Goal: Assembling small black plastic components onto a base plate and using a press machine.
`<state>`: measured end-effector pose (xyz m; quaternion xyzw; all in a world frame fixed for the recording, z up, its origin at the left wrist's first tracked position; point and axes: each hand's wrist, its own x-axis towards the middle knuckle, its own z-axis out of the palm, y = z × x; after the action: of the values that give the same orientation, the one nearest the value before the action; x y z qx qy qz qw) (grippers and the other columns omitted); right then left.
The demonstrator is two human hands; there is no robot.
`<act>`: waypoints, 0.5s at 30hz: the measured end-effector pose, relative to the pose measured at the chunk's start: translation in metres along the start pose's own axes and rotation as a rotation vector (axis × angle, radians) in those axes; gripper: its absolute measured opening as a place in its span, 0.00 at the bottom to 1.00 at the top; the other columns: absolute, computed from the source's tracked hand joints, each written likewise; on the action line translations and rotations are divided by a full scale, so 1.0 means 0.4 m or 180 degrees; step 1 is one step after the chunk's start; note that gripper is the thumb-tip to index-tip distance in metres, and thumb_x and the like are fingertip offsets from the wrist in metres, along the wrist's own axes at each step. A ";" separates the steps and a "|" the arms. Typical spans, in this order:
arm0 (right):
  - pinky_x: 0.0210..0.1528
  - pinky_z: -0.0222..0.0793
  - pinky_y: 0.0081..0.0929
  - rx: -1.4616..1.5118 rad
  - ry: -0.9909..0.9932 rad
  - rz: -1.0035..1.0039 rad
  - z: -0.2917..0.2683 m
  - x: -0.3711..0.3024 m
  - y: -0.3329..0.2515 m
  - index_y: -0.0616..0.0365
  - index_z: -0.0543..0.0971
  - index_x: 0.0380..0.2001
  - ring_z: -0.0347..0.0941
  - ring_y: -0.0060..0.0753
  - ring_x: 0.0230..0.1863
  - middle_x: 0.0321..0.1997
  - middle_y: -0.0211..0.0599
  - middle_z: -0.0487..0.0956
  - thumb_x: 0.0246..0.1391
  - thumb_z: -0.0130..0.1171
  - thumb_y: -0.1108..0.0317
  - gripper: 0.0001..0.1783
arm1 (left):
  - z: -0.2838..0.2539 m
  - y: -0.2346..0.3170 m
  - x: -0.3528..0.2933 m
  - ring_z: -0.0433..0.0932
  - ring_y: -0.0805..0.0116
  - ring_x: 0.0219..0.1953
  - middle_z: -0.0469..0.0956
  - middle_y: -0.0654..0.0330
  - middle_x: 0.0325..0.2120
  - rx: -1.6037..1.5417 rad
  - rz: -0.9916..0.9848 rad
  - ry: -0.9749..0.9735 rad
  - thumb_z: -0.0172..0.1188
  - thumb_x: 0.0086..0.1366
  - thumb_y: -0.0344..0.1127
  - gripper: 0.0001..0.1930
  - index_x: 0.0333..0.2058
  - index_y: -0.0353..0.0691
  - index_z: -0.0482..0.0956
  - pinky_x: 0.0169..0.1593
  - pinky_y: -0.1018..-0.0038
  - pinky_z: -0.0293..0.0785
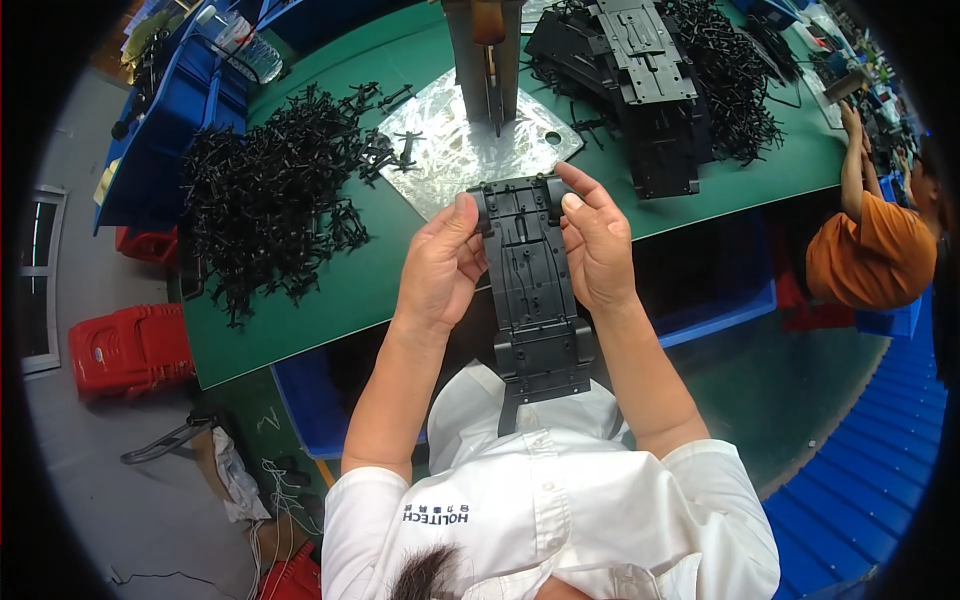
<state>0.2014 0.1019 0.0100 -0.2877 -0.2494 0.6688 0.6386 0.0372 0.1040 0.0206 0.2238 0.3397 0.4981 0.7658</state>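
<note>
Between my hands is a long black plastic chassis plate (533,270), its far end over the table's front edge and its near end by my shirt. My left hand (440,262) grips its far left corner, thumb on top. At the far right corner my right hand (598,240) holds it, thumb pressed on the rounded side and index finger stretched past the edge. Just beyond the plate, a pointed vertical tool (495,100) on a metal post comes down over a scratched silver base plate (430,145). One small black part (406,150) lies on that base.
A big heap of small black parts (265,200) covers the left of the green table (385,300). Stacked chassis plates (650,110) and another heap (735,90) lie back right. A water bottle (240,45) stands far left. Another person in an orange top (870,250) sits right.
</note>
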 end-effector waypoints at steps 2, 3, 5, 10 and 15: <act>0.41 0.73 0.20 0.0021 0.0045 0.0006 0.011 -0.002 -0.002 0.72 0.60 0.53 0.73 0.26 0.39 0.40 0.43 0.72 0.56 0.47 0.73 0.22 | 0.002 0.000 -0.001 0.76 0.76 0.32 0.78 0.61 0.33 -0.0012 -0.0002 0.0049 0.50 0.66 0.44 0.18 0.42 0.34 0.74 0.38 0.80 0.72; 0.41 0.73 0.20 0.0046 0.0088 0.0017 0.014 -0.003 -0.003 0.71 0.59 0.53 0.73 0.25 0.38 0.40 0.43 0.73 0.56 0.47 0.73 0.23 | 0.002 -0.001 -0.001 0.76 0.76 0.32 0.78 0.61 0.33 -0.0025 0.0004 0.0058 0.50 0.66 0.44 0.18 0.42 0.34 0.74 0.38 0.80 0.72; 0.41 0.73 0.20 0.0058 0.0087 0.0033 0.014 -0.003 -0.002 0.71 0.59 0.53 0.73 0.25 0.38 0.40 0.43 0.73 0.56 0.47 0.73 0.23 | 0.002 -0.002 -0.001 0.76 0.76 0.32 0.78 0.61 0.33 -0.0041 0.0007 0.0068 0.50 0.66 0.44 0.17 0.42 0.34 0.74 0.38 0.80 0.72; 0.41 0.73 0.20 0.0042 0.0062 0.0041 0.013 -0.003 -0.004 0.71 0.60 0.53 0.73 0.25 0.38 0.40 0.43 0.73 0.56 0.48 0.73 0.22 | -0.001 0.000 -0.005 0.76 0.77 0.32 0.78 0.62 0.33 0.0031 0.0036 0.0031 0.50 0.66 0.45 0.17 0.41 0.35 0.74 0.37 0.80 0.71; 0.39 0.74 0.20 -0.0014 0.0038 0.0015 0.003 -0.001 0.000 0.72 0.60 0.52 0.74 0.25 0.37 0.40 0.43 0.73 0.56 0.48 0.74 0.22 | 0.001 -0.002 -0.005 0.76 0.77 0.32 0.78 0.62 0.33 0.0045 0.0045 -0.0004 0.50 0.66 0.45 0.17 0.41 0.35 0.74 0.38 0.81 0.71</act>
<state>0.2007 0.1017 0.0109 -0.2937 -0.2463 0.6680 0.6378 0.0374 0.1020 0.0208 0.2319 0.3412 0.5010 0.7608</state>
